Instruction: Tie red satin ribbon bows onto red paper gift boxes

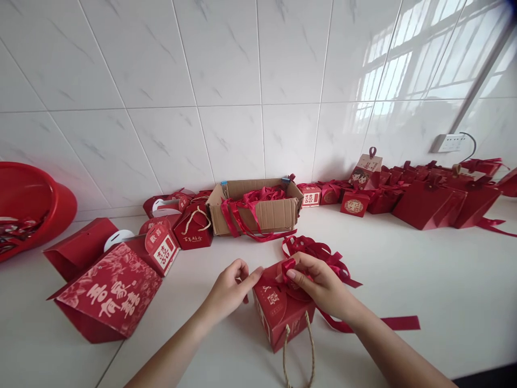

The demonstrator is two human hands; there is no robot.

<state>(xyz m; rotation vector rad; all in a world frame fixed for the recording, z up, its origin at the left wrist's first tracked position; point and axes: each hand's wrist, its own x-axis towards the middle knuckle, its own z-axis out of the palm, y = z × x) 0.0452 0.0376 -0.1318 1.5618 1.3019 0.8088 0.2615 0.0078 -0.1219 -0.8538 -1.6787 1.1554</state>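
A red gift box (272, 307) with pale lettering and a twisted rope handle (312, 345) stands in front of me on the white counter. My right hand (317, 280) is closed over its top, pinching a loop of shiny red ribbon (288, 266) between thumb and fingers. At the box's upper left edge is my left hand (232, 285), its fingers curled and the thumb reaching to the box. A small dark red piece shows under that thumb; what the fingers hold is hidden. More ribbon (323, 250) lies looped behind the right hand, and a tail extends rightward.
A cardboard box (258, 215) with red ribbons spilling over its front stands by the tiled wall. Red gift boxes (117, 291) sit at left, near a red basin (60, 199). Several more red boxes (424, 205) crowd the right, below a wall socket (449, 143).
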